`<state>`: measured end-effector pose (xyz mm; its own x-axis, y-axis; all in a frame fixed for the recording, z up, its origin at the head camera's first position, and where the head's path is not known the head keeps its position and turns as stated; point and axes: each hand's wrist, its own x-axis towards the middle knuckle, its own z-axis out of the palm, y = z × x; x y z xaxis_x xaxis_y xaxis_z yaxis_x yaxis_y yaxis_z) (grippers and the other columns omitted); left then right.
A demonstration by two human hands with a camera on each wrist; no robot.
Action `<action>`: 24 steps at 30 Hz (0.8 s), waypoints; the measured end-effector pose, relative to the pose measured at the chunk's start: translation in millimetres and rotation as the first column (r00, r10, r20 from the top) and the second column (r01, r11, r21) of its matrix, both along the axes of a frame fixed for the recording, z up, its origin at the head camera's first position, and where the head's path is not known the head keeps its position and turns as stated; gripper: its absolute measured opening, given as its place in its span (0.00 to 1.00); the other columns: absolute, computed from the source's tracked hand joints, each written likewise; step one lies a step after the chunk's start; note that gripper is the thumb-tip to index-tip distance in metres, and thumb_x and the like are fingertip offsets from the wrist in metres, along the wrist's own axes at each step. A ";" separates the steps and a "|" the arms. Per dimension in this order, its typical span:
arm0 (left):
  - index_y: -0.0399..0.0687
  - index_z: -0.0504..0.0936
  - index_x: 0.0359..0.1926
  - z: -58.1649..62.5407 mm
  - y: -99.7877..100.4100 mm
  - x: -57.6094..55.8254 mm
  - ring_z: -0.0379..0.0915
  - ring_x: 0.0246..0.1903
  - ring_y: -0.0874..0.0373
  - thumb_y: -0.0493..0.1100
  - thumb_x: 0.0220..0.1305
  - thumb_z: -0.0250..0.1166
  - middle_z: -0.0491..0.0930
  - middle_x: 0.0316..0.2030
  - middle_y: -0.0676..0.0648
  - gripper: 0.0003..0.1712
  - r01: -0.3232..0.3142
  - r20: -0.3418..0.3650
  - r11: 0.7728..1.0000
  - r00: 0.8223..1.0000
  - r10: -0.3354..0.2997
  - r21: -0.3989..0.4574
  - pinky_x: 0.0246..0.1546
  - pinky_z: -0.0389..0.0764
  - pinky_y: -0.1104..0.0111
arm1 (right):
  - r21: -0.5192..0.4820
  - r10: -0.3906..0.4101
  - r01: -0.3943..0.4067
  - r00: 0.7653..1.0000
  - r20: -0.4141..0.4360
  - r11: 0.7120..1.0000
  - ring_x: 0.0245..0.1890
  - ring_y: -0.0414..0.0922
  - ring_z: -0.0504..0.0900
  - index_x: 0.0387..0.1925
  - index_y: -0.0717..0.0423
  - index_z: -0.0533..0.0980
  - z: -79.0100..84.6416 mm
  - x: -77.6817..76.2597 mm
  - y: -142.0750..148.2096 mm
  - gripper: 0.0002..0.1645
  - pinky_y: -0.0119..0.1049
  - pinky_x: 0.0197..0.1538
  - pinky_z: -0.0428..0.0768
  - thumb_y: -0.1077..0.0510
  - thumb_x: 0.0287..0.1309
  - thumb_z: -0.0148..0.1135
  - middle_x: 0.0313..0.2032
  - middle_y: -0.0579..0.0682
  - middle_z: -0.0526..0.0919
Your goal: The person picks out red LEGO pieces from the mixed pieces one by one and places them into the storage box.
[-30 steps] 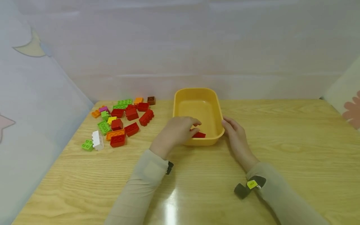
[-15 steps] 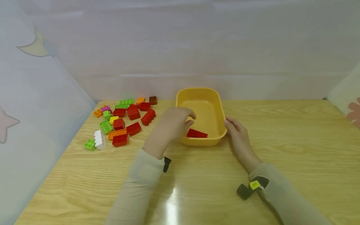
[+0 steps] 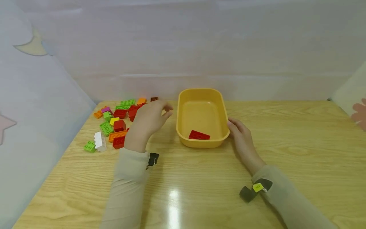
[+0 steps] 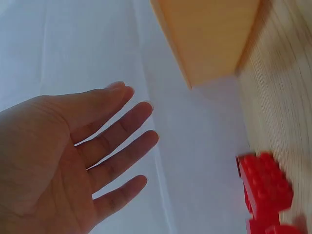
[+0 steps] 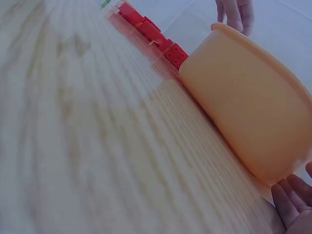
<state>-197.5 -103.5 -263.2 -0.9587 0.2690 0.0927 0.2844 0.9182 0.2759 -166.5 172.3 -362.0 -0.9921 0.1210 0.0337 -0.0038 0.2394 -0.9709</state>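
On the wooden table (image 3: 286, 143): yellow bin (image 3: 201, 143), upright, mouth up, long axis running front to back, short near wall facing the wearer. Inside the bin, at the near end: red brick (image 3: 198, 135), long axis roughly crosswise to the bin, right end slightly nearer the wearer than the left. Contact between brick and near wall: not determinable. To the left of the bin: left hand (image 3: 148, 122), raised over the right part of the scattered bricks (image 3: 119, 125), fingers relaxed, slightly bent and released, tips directed right, short of the bin's left rim. At the near right corner of the bin: right hand (image 3: 243, 141), fingers extended against the outer wall, not clenched, thumb next to the rim. At the left end of the spread: white brick (image 3: 100, 141), long axis nearly front to back, studs directed left, just beside green brick (image 3: 90, 147).
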 end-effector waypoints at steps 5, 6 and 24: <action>0.51 0.78 0.53 1.4 -23.0 0.3 0.76 0.45 0.49 0.52 0.65 0.57 0.81 0.52 0.47 0.19 -0.076 0.042 0.997 0.996 0.076 0.002 0.45 0.81 0.52 | -0.007 0.005 -0.005 1.000 0.004 1.000 0.52 0.36 0.72 0.64 0.59 0.66 -0.9 -0.5 -1.6 0.35 0.13 0.45 0.73 0.39 0.67 0.43 0.63 0.57 0.70; 0.50 0.77 0.54 1.0 -26.5 0.3 0.75 0.47 0.48 0.53 0.65 0.56 0.81 0.53 0.46 0.20 -0.086 0.072 0.996 0.994 0.086 0.008 0.47 0.80 0.51 | -0.011 0.006 -0.006 1.000 0.006 1.000 0.52 0.36 0.72 0.64 0.58 0.66 -1.2 -0.6 -1.8 0.35 0.14 0.45 0.74 0.39 0.67 0.43 0.63 0.57 0.70; 0.37 0.74 0.55 -6.8 -66.7 3.6 0.72 0.40 0.43 0.49 0.60 0.61 0.78 0.52 0.34 0.26 -0.280 0.250 0.949 0.918 0.309 -0.147 0.41 0.79 0.49 | -0.025 0.010 -0.010 1.000 0.004 1.000 0.53 0.39 0.72 0.64 0.59 0.66 -0.8 -1.5 -3.6 0.34 0.13 0.45 0.74 0.41 0.67 0.44 0.63 0.58 0.70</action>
